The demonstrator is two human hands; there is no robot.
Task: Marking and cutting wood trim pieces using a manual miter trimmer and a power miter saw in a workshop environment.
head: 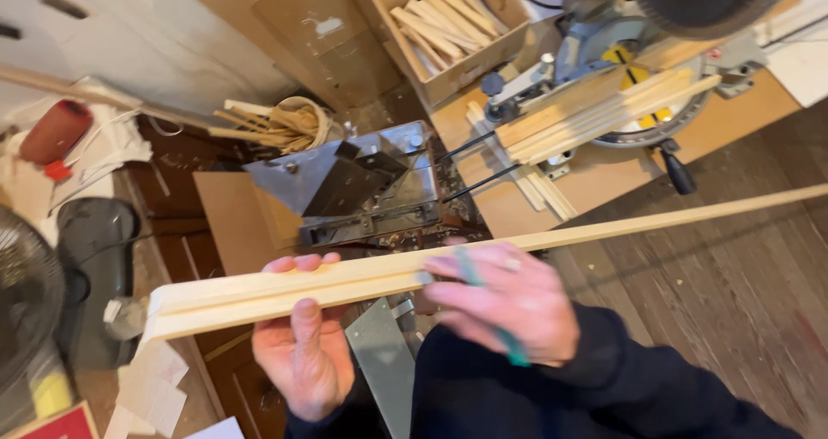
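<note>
The long wood strip (483,247) runs across my view from lower left to the right edge, held level over the floor just in front of the workbench (604,176). My left hand (304,353) grips it from below near its left end, fingers curled over the far edge and thumb on the near face. My right hand (504,305) lies on top just beside it, fingers pressed on the wood, with a green pencil (487,305) tucked between them.

What worries me most is length: the strip sticks out far to the right, unsupported, so I judge it could sag, swing, or knock the miter saw (630,68) and the strips (595,111) lying across its table. A smaller risk is the pencil slipping, since that hand is pressing and holding at once.

The saw's top is cut off by the frame, so I cannot see whether the blade is guarded. The strip's right end also runs out of view. My right hand is blurred, so its exact grip is hard to read. The metal jig (362,180) behind the strip is half hidden. The cardboard box of offcuts (444,25) sits well apart.
</note>
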